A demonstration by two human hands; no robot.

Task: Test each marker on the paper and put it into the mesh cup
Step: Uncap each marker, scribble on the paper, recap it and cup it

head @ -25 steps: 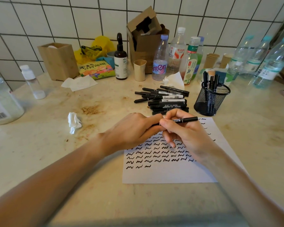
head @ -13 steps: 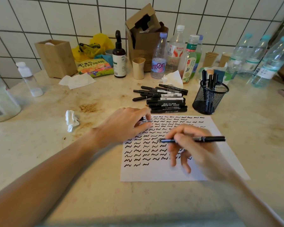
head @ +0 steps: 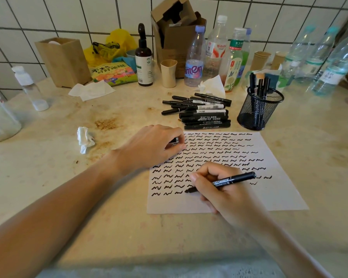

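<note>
A white paper (head: pixel 273 199) covered with rows of black squiggles lies in front of me. My right hand (head: pixel 221 193) grips an uncapped black marker (head: pixel 229 180), its tip on the paper at the end of the bottom row. My left hand (head: pixel 151 147) rests on the paper's upper left corner and pinches the marker's black cap (head: pixel 174 140). A pile of several black markers (head: pixel 203 113) lies just beyond the paper. The black mesh cup (head: pixel 258 113) stands to the right of the pile with several markers upright in it.
A crumpled tissue (head: pixel 84 138) lies left of my left hand. Along the tiled wall stand plastic bottles (head: pixel 195 57), a brown dropper bottle (head: pixel 143 59), a cardboard box (head: pixel 175 35), a wooden box (head: pixel 63 61) and paper cups (head: pixel 168 73). More bottles (head: pixel 338 63) crowd the far right.
My hands pulled the cap off the marker. The right hand swung down to the bottom row and set the tip on the paper; the left settled at the paper's corner with the cap.
</note>
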